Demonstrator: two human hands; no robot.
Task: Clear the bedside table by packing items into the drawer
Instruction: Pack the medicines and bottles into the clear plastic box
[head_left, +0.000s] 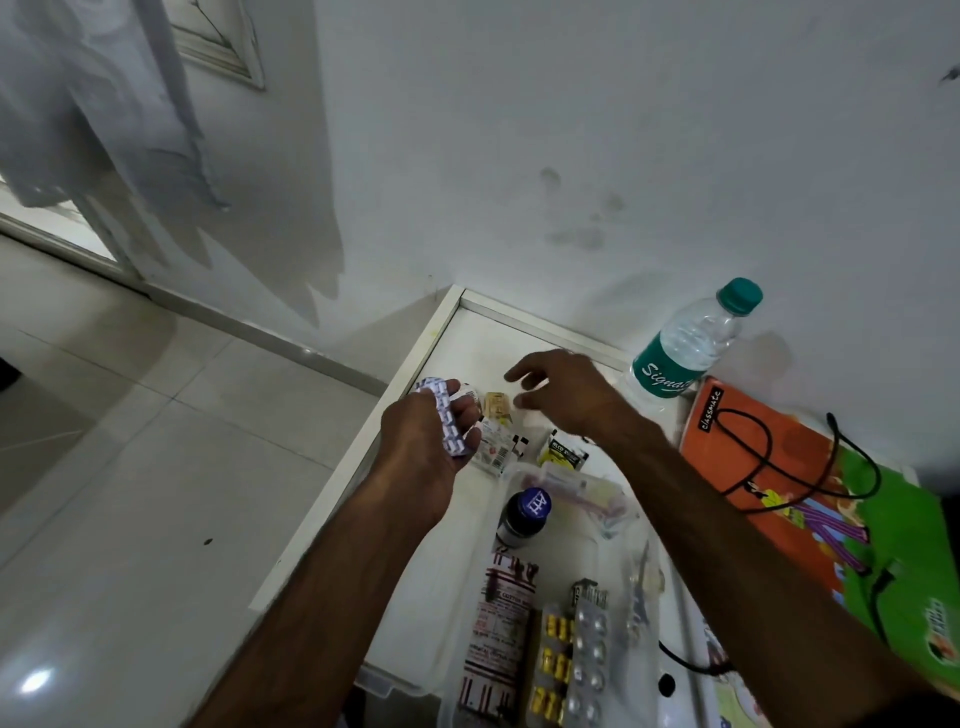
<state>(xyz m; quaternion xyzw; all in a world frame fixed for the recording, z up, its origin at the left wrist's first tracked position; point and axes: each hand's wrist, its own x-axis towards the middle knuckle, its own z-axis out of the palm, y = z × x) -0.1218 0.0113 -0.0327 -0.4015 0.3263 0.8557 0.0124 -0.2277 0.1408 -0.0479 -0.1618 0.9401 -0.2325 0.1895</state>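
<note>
Head view, over the open drawer (441, 332): left hand (426, 441) grips a white-and-purple pill strip (448, 422), fingers curled round it, held just above the drawer's far-left part. Right hand (561, 387) hovers w/ fingers spread and relaxed, holding nothing, over small sachets (498, 436) inside. Step in hand, by the look of it: setting the strip down in the drawer. Next move likely calls for lowering it into a free spot near the far end, then reaching for what's left on the table (675, 431), e.g. the water bottle (685, 343), orange notebook (769, 452), black cable (810, 483). Strip looks thin, bent, foil-backed. Already inside: dark jar (522, 514), yellow and silver pill strips (576, 660), a printed packet (496, 639).
</note>
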